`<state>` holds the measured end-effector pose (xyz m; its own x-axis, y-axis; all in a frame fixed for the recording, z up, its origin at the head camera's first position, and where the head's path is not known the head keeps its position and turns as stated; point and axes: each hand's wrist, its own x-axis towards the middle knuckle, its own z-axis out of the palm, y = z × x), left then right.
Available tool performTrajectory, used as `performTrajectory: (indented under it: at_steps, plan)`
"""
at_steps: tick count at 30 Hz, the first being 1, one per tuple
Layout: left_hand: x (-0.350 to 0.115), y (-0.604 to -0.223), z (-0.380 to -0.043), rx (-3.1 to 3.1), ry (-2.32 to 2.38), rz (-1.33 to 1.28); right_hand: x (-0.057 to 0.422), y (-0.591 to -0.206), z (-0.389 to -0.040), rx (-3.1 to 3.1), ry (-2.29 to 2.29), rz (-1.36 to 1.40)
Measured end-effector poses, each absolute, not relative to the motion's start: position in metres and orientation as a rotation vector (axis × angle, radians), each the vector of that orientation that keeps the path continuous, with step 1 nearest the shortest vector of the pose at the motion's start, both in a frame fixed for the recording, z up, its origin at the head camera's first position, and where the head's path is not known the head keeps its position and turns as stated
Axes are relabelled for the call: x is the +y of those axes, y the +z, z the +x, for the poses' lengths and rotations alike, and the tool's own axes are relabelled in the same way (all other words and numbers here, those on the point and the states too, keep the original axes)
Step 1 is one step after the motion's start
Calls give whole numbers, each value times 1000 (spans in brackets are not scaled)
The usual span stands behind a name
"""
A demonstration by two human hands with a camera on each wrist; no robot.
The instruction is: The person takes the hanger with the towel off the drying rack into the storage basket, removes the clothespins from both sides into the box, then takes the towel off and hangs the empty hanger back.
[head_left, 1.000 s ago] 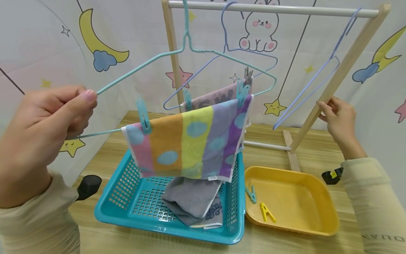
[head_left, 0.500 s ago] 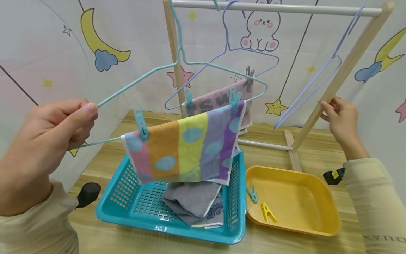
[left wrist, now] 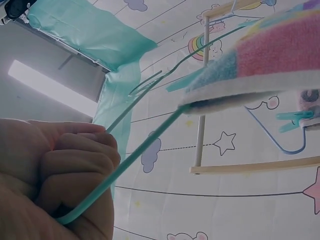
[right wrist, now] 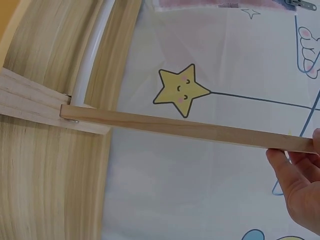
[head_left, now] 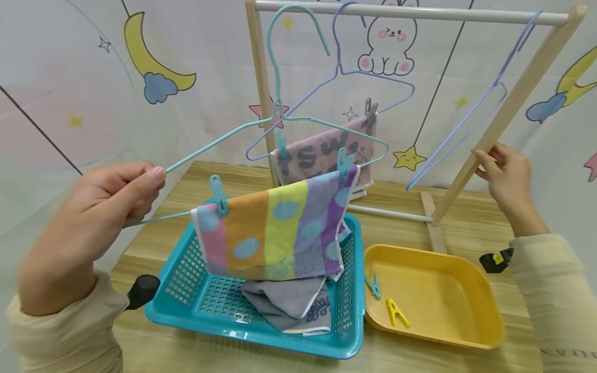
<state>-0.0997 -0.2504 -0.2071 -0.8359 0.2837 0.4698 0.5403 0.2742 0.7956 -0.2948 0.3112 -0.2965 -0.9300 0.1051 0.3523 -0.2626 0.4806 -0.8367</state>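
My left hand grips the left end of a teal wire hanger. From the hanger's lower wire hangs a striped towel with blue dots, held by teal clothespins near both its corners. The hanger's hook stands just below the rack's top bar, apart from it in the head view. In the left wrist view my curled fingers close round the hanger's end. My right hand pinches the rack's right wooden post between thumb and fingers; the right wrist view shows the thumb against the post.
Two blue hangers hang on the bar, one carrying a pink towel behind the striped one. Below stands a teal basket with a grey towel. Beside it, a yellow tray holds a yellow clothespin and a teal one.
The teal hanger and its towel have come down with my left hand, which also shifted right. The hook, earlier partly out of view, now shows whole. My right hand stays on the post.
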Motion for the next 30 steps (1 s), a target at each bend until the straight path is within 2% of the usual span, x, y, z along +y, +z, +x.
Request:
performTrajectory:
  at_steps: [10,22,30]
  plan:
    - [-245,-216,-100,-2403,-1489,-743,316,-295,-294,-2351,1515,167]
    - [-246,-231,-103,-2481,-1423,-702,318,-292,-286,-2483,1331,173]
    - [-246,-235,-104,-2488,-1453,-700,313,-290,-264,-2500,1138,32]
